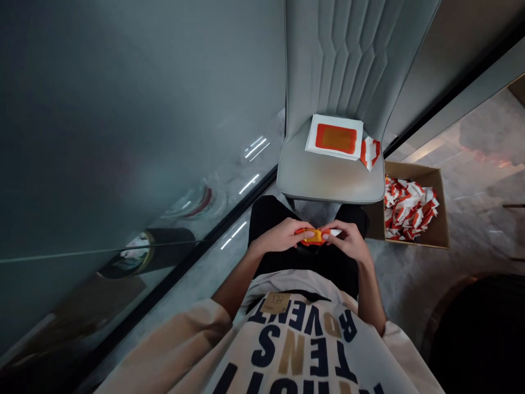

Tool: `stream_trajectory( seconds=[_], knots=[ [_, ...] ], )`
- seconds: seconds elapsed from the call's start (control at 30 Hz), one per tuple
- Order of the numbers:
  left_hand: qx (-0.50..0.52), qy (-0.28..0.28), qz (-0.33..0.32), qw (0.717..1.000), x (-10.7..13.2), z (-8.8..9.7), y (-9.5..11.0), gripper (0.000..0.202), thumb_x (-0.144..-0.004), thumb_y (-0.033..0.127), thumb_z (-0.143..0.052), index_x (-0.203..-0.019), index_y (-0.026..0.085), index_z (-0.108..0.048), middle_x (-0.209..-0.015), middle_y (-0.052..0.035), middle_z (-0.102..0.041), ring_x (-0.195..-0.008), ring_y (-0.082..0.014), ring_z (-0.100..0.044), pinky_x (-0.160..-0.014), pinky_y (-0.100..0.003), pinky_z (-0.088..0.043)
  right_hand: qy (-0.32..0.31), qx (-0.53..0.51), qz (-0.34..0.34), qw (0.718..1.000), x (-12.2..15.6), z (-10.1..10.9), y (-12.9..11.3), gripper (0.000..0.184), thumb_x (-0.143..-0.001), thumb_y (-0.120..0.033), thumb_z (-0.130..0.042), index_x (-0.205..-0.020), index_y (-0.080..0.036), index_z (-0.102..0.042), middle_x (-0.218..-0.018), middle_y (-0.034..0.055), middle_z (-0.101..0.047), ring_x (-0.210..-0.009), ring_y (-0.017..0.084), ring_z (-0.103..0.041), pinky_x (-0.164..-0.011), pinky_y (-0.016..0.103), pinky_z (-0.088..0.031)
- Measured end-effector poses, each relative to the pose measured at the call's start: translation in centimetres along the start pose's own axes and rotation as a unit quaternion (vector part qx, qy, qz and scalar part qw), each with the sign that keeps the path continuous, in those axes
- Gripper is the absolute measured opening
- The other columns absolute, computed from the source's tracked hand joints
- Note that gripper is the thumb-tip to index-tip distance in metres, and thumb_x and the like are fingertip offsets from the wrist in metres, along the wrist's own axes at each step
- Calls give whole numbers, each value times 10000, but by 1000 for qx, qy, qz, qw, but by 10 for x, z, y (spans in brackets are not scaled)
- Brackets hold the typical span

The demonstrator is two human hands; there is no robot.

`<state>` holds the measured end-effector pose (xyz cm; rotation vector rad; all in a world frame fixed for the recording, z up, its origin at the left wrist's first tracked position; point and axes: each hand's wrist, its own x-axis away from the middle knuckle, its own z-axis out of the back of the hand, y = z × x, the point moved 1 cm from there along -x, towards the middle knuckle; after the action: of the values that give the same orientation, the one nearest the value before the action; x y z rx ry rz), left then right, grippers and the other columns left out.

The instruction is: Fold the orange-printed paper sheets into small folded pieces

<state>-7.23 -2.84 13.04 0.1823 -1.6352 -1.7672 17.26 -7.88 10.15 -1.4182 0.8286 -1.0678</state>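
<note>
Over my lap, my left hand (288, 235) and my right hand (348, 239) pinch the two ends of a small piece of paper (315, 237). It is orange and yellow in the middle, with a white part at the right, and looks folded. My fingers cover both its ends. In front of me, a stack of white sheets (310, 143) lies on the chair seat; its top sheet bears a red-orange rectangle with a brownish centre. Against its right edge lies a folded orange-and-white paper (370, 153).
The grey chair (328, 183) stands facing me. To its right, on the marbled floor, a cardboard box (441, 208) holds many folded red-and-white papers (410, 210). A glossy, reflecting panel (143, 109) runs along my left. A dark round object (479, 328) is at lower right.
</note>
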Motion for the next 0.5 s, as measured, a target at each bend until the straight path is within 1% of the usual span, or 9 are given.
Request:
stream_trajectory(
  seconds=[0.07,0.13,0.23,0.33,0.43,0.5],
  knots=[
    [-3,-12,-5,1000,0,-1,1,458,-1027,508,-555,-1252,145,-720,-1014,-87,-765,-817,-171,-720,-580,-191,-556,20,-5,-16,1000,1,-3,2,308,-879,-419,-796,-1120,-230,-762,-1019,57,-788,-784,193,-752,-687,282,-626],
    [-7,-31,-3,999,0,0,0,447,-1029,492,-553,-1247,141,-722,-992,-78,-764,-785,-162,-713,-582,-195,-558,16,-6,-31,999,3,-5,3,334,-870,-398,-807,-1155,-234,-746,-1007,50,-796,-823,202,-765,-719,285,-624],
    [-32,-36,-5,999,1,2,0,401,-1032,446,-566,-1256,147,-714,-990,-66,-769,-766,-150,-713,-607,-199,-548,15,14,-32,999,4,-6,1,289,-878,-369,-797,-1132,-236,-761,-1015,45,-801,-891,209,-768,-784,291,-609],
    [-98,-10,-30,995,-1,4,2,333,-1042,384,-574,-1256,170,-712,-1043,-64,-785,-838,-158,-737,-718,-221,-545,23,33,-22,999,0,-7,-1,270,-867,-387,-807,-1085,-230,-781,-998,42,-799,-887,206,-760,-801,294,-595],
    [-167,22,-59,984,-10,5,4,297,-1058,352,-555,-1261,199,-709,-1143,-71,-782,-1009,-194,-746,-868,-262,-533,46,33,-14,998,-9,-4,0,309,-846,-422,-824,-1076,-220,-785,-992,47,-803,-876,210,-764,-809,299,-592],
    [-202,46,-64,976,-19,6,3,289,-1064,348,-545,-1271,217,-698,-1183,-69,-775,-1062,-209,-741,-900,-277,-523,60,61,-7,996,-18,0,1,293,-855,-430,-813,-1056,-217,-796,-992,52,-809,-893,217,-769,-819,300,-587]
  ],
)
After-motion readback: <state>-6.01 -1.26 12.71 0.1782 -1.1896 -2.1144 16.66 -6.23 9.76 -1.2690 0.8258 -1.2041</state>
